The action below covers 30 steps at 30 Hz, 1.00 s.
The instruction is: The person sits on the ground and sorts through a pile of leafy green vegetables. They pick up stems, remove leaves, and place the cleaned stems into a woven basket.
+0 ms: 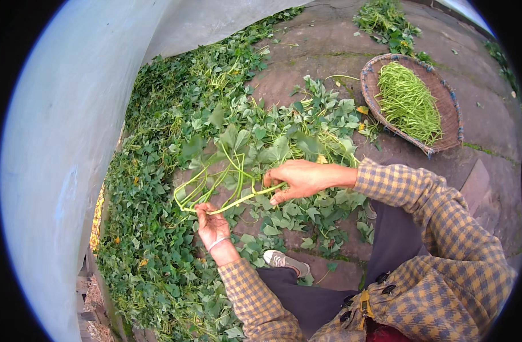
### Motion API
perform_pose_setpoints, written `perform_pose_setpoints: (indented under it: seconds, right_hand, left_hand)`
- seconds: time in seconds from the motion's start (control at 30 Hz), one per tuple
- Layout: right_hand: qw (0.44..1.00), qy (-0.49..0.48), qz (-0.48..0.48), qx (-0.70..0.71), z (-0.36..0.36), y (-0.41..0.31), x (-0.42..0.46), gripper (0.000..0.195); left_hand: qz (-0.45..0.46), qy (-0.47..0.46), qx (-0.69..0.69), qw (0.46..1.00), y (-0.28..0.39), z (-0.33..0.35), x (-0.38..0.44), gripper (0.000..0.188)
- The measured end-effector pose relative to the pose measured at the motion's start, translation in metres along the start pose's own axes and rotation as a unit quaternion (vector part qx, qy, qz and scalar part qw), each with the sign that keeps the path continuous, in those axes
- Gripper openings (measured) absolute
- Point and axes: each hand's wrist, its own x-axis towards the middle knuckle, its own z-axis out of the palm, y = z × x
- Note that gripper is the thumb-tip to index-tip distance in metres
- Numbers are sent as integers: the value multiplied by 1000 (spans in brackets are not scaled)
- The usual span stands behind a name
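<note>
A long green leafy vine, likely sweet potato point(248, 197), stretches between my two hands. My left hand point(214, 228), with a pale band at the wrist, pinches its thick stem between thumb and fingertips. The stem's right end passes into my right hand point(308, 178), between the thumb and the curled fingers; the exact contact is partly hidden. Several side stalks bend up from the stem to leaves that look blurred. Below and beyond my hands lies a loose heap of similar cut vines point(320, 213).
A round woven bamboo tray point(449, 124) at the right holds a pile of bare green stalks point(408, 102). A thick bank of leafy vines point(158, 239) covers the left. Translucent plastic sheeting point(85, 107) hangs there. My shoe point(286, 263) rests on the stone floor point(338, 273).
</note>
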Motion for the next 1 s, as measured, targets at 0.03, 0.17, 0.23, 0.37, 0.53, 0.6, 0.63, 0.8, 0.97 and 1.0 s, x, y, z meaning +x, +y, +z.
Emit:
perform_pose_setpoints:
  seconds: [0.03, 0.17, 0.23, 0.37, 0.53, 0.6, 0.63, 0.8, 0.97, 1.0]
  right_hand:
    - [1000, -16, 4, -18, 6, 2, -1, 35]
    - [990, 53, 68, -108, 12, 33, 5, 17]
    - [960, 66, 16, -273, 7, 42, 11, 16]
    - [932, 3, -86, -352, 23, 67, 16, 21]
    - [905, 85, -192, -369, 34, 47, 42, 27]
    - [903, 209, -227, -299, 28, 30, 51, 26]
    - [912, 222, -219, -267, 28, 30, 53, 25]
    - [972, 202, -68, -94, 41, 55, 50, 21]
    - [949, 286, -72, -109, 54, 68, 63, 26]
    - [968, 231, -55, -83, 55, 69, 61, 25]
  left_hand:
    - [-2, -15, 17, 1000, -7, -8, 0, 23]
    - [-90, 181, 371, 906, -34, -35, -15, 33]
    - [-29, 187, 643, 742, -41, -36, -15, 39]
    - [248, -102, 811, 520, -82, -13, -28, 53]
    - [199, -104, 800, 556, -104, 1, -20, 31]
    - [192, -25, 763, 617, -92, -4, -5, 13]
    - [164, 16, 722, 672, -86, -5, -5, 15]
    - [75, 85, 583, 804, -76, -6, 3, 18]
    - [-7, 66, 507, 860, -87, 6, -8, 19]
    - [-41, 57, 495, 866, -87, 3, -11, 18]
